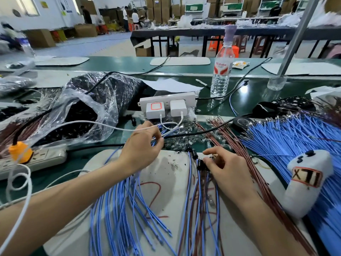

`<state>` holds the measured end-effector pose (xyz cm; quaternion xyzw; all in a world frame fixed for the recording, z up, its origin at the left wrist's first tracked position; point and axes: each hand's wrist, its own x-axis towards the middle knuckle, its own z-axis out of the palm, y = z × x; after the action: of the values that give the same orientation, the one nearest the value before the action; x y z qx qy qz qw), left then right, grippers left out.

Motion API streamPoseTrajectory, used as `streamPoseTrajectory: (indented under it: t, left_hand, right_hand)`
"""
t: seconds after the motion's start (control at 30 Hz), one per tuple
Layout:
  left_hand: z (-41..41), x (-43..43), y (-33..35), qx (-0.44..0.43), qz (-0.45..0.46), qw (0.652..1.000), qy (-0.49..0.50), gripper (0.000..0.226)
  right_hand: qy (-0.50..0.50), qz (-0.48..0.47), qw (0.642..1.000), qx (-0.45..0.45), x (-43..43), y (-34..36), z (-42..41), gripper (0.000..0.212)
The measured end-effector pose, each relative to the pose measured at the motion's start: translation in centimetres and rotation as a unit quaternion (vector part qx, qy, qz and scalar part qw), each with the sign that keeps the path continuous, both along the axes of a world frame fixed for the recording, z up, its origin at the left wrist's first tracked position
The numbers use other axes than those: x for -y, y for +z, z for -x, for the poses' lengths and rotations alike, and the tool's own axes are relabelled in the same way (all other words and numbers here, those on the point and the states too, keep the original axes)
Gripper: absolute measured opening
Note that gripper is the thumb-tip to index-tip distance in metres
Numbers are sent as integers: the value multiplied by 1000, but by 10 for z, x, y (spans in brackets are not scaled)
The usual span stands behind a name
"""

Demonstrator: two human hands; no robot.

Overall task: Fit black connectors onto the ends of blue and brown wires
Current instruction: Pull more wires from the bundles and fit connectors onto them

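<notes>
My left hand [143,145] grips the top ends of a loose bunch of blue wires [121,209] that fans down over the white mat [166,174]. My right hand [225,167] lies on a second group of blue and brown wires [197,200], its fingertips curled round a black connector [200,164] at their ends. Another black connector [193,151] sits just above it. Loose clear and black small parts [184,137] are heaped beyond the mat. A clear bag of black connectors [79,117] lies at the left.
A big pile of blue wires [287,137] and brown wires [230,141] fills the right side. A white padded tool [306,183] lies on them. A power strip with chargers [166,106], a second strip with an orange plug [33,157] and a water bottle [222,71] stand around.
</notes>
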<state>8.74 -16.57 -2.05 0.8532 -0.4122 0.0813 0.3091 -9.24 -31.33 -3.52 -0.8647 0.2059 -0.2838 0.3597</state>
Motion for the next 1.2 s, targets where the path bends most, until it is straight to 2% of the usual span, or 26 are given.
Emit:
streamPoseTrajectory:
  t: [0.1,0.2,0.27,0.33,0.4,0.5,0.63,0.73,0.77,0.8,0.83,0.9,0.97,1.0,1.07,1.13,1.2]
  left_hand:
    - [18,-7,11,-183,96,977,-57,22]
    - [44,-4,20,-280,156,938,-133,17]
    - [59,8,26,-312,183,917,-170,14]
    - [67,24,32,-301,214,910,-188,16]
    - [71,36,42,-295,252,901,-194,17]
    - [68,50,61,-342,324,859,-200,15]
    - [52,69,77,-381,382,821,-187,12]
    - [37,83,71,-422,394,798,-174,18]
    - [32,87,67,-436,377,800,-166,20]
    - [27,91,63,-436,341,818,-158,23]
    - [21,93,58,-409,282,856,-144,26]
    - [8,96,52,-269,140,947,-107,31]
    - [0,96,56,-134,63,986,-71,27]
    - [1,92,62,-105,50,990,-75,23]
    - [8,76,72,-131,17,977,-166,16]
    - [11,43,78,-191,-132,933,-275,11]
    - [4,2,72,-192,-312,892,-265,12]
  right_hand:
    - [-5,-23,999,30,-3,3,0,4]
    - [40,-95,993,59,-8,8,1,4]
    - [94,-148,982,64,-14,10,0,4]
    - [129,-215,963,94,-17,13,-1,12]
    - [128,-274,944,128,-12,16,0,21]
    - [128,-335,925,123,-4,22,5,29]
    - [168,-362,914,73,-8,22,5,11]
    - [168,-409,891,107,-12,23,3,13]
    - [150,-430,881,131,-12,24,2,13]
    - [125,-451,869,161,-10,25,2,15]
    - [97,-472,855,195,-8,26,2,17]
    - [41,-489,829,268,0,28,4,19]
    - [-2,-491,816,304,6,30,7,24]
    - [-16,-494,812,311,8,30,7,28]
    - [-23,-502,804,319,9,31,9,31]
    - [-20,-504,799,326,9,31,8,34]
    - [-16,-501,805,316,9,30,8,37]
